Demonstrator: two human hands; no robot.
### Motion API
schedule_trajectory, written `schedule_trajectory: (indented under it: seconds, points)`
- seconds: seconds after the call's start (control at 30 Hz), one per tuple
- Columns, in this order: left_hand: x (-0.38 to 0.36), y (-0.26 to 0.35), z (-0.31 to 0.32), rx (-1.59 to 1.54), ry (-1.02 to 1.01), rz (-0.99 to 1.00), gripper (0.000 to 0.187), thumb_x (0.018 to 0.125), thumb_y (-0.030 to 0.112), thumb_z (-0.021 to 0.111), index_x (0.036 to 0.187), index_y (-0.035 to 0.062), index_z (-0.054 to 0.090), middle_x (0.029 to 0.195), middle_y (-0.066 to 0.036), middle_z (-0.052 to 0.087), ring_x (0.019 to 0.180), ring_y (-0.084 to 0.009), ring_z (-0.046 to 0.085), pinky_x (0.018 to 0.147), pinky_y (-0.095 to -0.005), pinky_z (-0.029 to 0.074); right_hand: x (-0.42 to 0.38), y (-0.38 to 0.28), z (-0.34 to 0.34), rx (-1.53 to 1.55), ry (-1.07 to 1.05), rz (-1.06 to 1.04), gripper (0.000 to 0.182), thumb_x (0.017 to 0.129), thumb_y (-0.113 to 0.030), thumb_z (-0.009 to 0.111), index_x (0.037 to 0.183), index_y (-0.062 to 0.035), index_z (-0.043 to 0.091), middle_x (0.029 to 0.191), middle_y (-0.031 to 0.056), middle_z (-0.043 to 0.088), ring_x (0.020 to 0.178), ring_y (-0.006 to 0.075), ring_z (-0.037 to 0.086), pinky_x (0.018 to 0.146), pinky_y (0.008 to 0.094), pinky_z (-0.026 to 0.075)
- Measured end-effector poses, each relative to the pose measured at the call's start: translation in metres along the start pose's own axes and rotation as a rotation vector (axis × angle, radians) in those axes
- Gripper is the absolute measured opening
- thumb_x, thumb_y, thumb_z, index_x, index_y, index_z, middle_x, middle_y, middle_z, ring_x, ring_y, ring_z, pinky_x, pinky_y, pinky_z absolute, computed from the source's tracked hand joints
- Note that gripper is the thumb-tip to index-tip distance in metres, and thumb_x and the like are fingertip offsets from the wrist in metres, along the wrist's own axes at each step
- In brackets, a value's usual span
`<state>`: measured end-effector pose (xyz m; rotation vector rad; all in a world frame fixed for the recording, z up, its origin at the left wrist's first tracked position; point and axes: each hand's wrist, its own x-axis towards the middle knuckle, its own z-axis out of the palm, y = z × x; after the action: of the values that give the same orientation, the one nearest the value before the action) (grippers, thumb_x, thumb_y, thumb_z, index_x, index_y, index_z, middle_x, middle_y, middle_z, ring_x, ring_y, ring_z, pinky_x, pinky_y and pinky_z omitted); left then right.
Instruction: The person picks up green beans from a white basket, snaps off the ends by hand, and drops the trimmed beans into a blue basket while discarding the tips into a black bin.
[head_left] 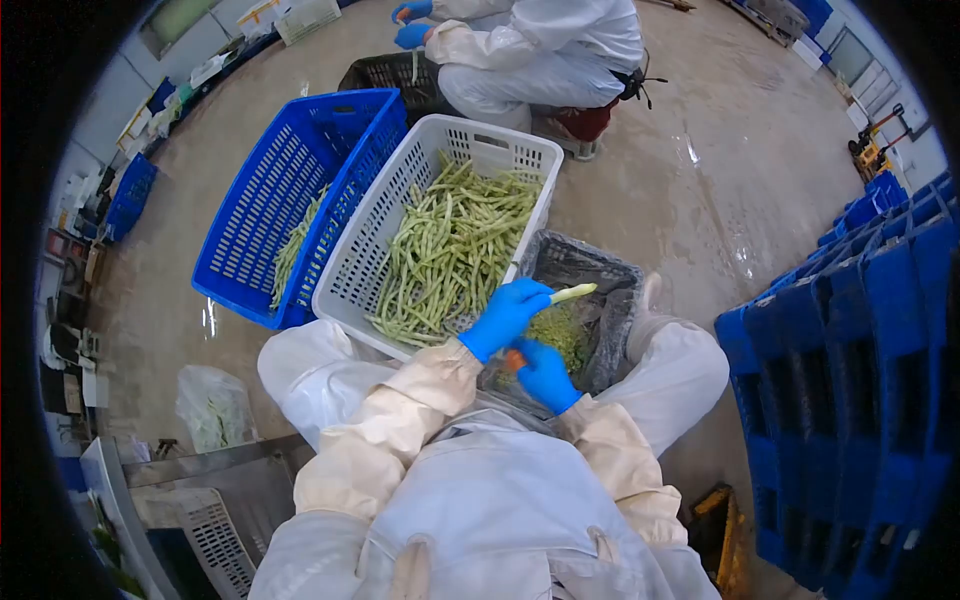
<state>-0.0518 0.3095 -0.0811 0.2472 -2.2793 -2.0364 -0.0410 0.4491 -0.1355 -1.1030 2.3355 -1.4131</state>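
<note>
My left hand (508,318), in a blue glove, is closed around a pale green bean pod (573,293), whose end sticks out to the right. Just below it, my right hand (549,378), also gloved in blue, has its fingers curled in, with a small orange piece (515,360) at the fingertips; I cannot tell what it holds. Both hands are over the near side of a dark lined crate (622,330) with green trimmings (560,332) inside. Beside them, a white basket (340,265) holds a heap of green beans (450,245).
Left of the white basket stands a blue crate (245,225) with some beans. A co-worker in white (545,60) sits ahead by a black crate (375,75). Blue pallets (850,370) are stacked at right. A clear plastic bag (215,410) lies at left.
</note>
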Motion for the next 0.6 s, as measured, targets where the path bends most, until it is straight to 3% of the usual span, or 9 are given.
schedule_trajectory:
  seconds: [0.1, 0.23, 0.27, 0.3, 0.37, 0.43, 0.47, 0.53, 0.6]
  points:
    - [-0.011, -0.018, -0.026, 0.127, -0.017, 0.094, 0.018, 0.083, 0.013, 0.059, 0.093, -0.0003, 0.064, 0.081, -0.004, 0.059, 0.071, -0.0133, 0.055, 0.066, -0.0270, 0.044, 0.012, -0.003, -0.035, 0.669, 0.235, 0.372, 0.017, 0.084, -0.015, 0.057, 0.093, -0.0015, 0.061, 0.070, 0.0064, 0.059, 0.061, 0.0156, 0.055, 0.058, 0.0291, 0.044]
    - [-0.029, -0.037, -0.124, 0.266, 0.211, -0.062, 0.016, 0.084, 0.016, 0.059, 0.089, 0.0021, 0.065, 0.079, -0.003, 0.059, 0.076, -0.0129, 0.055, 0.070, -0.0276, 0.044, 0.019, 0.017, -0.075, 0.779, 0.726, 0.428, 0.016, 0.086, -0.014, 0.054, 0.091, -0.0005, 0.061, 0.070, 0.0036, 0.057, 0.059, 0.0115, 0.051, 0.055, 0.0248, 0.043]
    - [-0.037, -0.026, -0.162, 0.169, 0.316, -0.091, 0.017, 0.085, 0.017, 0.059, 0.089, 0.0022, 0.064, 0.081, -0.003, 0.060, 0.075, -0.0116, 0.054, 0.070, -0.0285, 0.045, 0.018, 0.023, -0.079, 0.779, 0.708, 0.434, 0.016, 0.086, -0.014, 0.054, 0.091, -0.0005, 0.061, 0.070, 0.0036, 0.057, 0.059, 0.0115, 0.051, 0.055, 0.0248, 0.043]
    - [-0.041, -0.018, -0.195, 0.150, 0.508, -0.014, 0.015, 0.085, 0.016, 0.057, 0.090, 0.0029, 0.063, 0.081, -0.002, 0.060, 0.074, -0.0126, 0.054, 0.068, -0.0284, 0.044, 0.016, 0.029, -0.081, 0.691, 0.711, 0.500, 0.015, 0.087, -0.015, 0.054, 0.089, -0.0018, 0.061, 0.068, 0.0041, 0.055, 0.058, 0.0114, 0.050, 0.054, 0.0250, 0.042]
    - [-0.051, 0.069, -0.241, 0.157, 0.705, -0.245, 0.021, 0.084, 0.018, 0.058, 0.097, 0.0025, 0.062, 0.085, -0.007, 0.061, 0.077, -0.0168, 0.056, 0.071, -0.0320, 0.045, 0.012, 0.046, -0.078, 0.604, 0.692, 0.568, 0.015, 0.087, -0.015, 0.054, 0.087, -0.0031, 0.061, 0.066, 0.0047, 0.053, 0.058, 0.0113, 0.049, 0.054, 0.0252, 0.041]
    - [-0.052, 0.031, -0.334, 1.251, 0.942, 0.254, 0.023, 0.080, 0.018, 0.061, 0.094, 0.0009, 0.063, 0.086, -0.014, 0.062, 0.080, -0.0267, 0.059, 0.072, -0.0382, 0.046, 0.005, 0.063, -0.069, -0.005, 0.299, 0.565, 0.011, 0.083, -0.017, 0.057, 0.087, -0.0078, 0.062, 0.067, 0.0102, 0.056, 0.058, 0.0181, 0.052, 0.053, 0.0294, 0.042]
    - [-0.043, 0.021, -0.344, 1.256, 0.945, 0.235, 0.023, 0.080, 0.018, 0.061, 0.094, 0.0009, 0.063, 0.086, -0.014, 0.062, 0.080, -0.0267, 0.059, 0.072, -0.0382, 0.046, 0.003, 0.060, -0.059, -0.440, 0.294, 0.386, 0.010, 0.078, -0.018, 0.060, 0.086, -0.0121, 0.063, 0.078, 0.0133, 0.058, 0.067, 0.0270, 0.056, 0.061, 0.0377, 0.044]
    - [-0.027, 0.003, -0.357, 1.467, 0.849, 0.158, 0.022, 0.076, 0.018, 0.062, 0.090, 0.0004, 0.063, 0.086, -0.020, 0.061, 0.084, -0.0358, 0.058, 0.072, -0.0431, 0.045, 0.010, 0.048, -0.050, -0.615, 0.171, 0.387, 0.012, 0.076, -0.017, 0.061, 0.087, -0.0128, 0.063, 0.084, 0.0123, 0.059, 0.073, 0.0293, 0.056, 0.067, 0.0411, 0.043]
    - [0.004, -0.039, -0.333, 1.030, 0.348, -0.242, 0.023, 0.077, 0.022, 0.060, 0.086, 0.0012, 0.063, 0.085, -0.021, 0.060, 0.081, -0.0374, 0.058, 0.072, -0.0454, 0.045, 0.015, 0.044, -0.042, -0.789, -0.005, 0.390, 0.017, 0.073, -0.017, 0.063, 0.089, -0.0129, 0.064, 0.094, 0.0100, 0.058, 0.086, 0.0307, 0.055, 0.079, 0.0465, 0.039]
